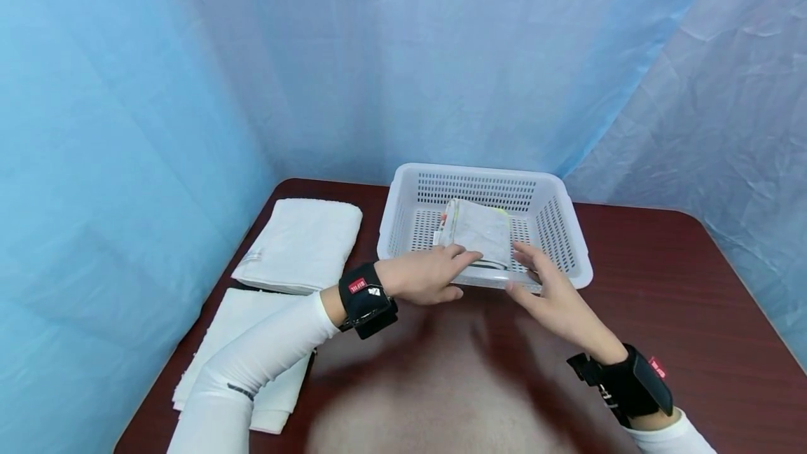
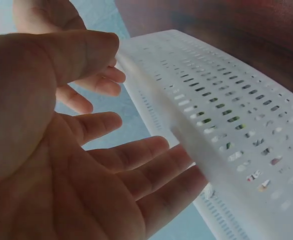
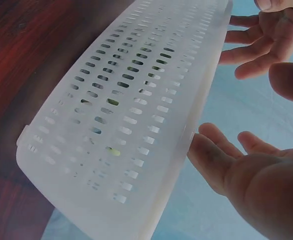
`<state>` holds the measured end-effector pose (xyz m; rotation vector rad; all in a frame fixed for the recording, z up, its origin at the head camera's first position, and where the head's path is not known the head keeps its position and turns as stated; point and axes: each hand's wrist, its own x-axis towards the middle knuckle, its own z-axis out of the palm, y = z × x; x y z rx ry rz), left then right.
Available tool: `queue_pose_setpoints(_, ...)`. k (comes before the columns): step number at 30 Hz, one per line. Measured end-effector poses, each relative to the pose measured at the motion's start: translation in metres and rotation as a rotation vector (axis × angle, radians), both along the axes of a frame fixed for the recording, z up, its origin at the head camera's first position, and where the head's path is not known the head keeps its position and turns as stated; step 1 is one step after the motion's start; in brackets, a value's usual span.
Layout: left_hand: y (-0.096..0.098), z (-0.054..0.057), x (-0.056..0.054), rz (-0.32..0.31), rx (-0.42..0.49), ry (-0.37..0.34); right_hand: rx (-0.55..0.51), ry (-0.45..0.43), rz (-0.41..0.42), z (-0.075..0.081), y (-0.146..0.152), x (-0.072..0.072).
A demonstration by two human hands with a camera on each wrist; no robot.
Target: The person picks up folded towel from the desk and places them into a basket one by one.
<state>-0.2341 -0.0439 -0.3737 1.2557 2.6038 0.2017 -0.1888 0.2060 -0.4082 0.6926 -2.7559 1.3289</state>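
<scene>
A white perforated plastic basket (image 1: 570, 258) stands on the table, with a folded white cloth (image 1: 480, 226) inside. The cloth shows a yellow edge and some coloured print. Over the basket's front rim reaches my left hand (image 1: 431, 275), fingers extended and holding nothing. My right hand (image 1: 555, 300) is at the front rim farther right, its fingers spread and loosely bent, also without a hold on anything. In the left wrist view, the left fingertips (image 2: 186, 162) overlap the rim; whether they touch it I cannot tell. The right wrist view shows the basket's slotted front wall (image 3: 111, 100).
Two folded white towels lie at the table's left, a far one (image 1: 302, 240) and a near one (image 1: 227, 328) partly covered by my left sleeve. Blue curtains (image 1: 378, 69) hang behind and beside the dark red table (image 1: 662, 279).
</scene>
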Motion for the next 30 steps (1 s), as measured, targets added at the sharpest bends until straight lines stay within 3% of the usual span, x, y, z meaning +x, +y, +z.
queue_pose_setpoints(8, -0.001, -0.010, 0.011, -0.042, -0.112, 0.157, 0.136, 0.138, -0.018, -0.009, -0.005, 0.007)
queue_pose_setpoints(14, -0.004, -0.015, 0.017, -0.056, -0.094, 0.249, 0.165, 0.158, -0.015, -0.014, -0.008, 0.011)
queue_pose_setpoints(21, -0.012, -0.018, 0.025, -0.047, -0.060, 0.280, 0.233, 0.208, -0.012, -0.018, -0.012, 0.013)
queue_pose_setpoints(30, -0.024, -0.017, 0.034, -0.033, -0.037, 0.277, 0.327, 0.362, -0.001, -0.027, -0.016, 0.014)
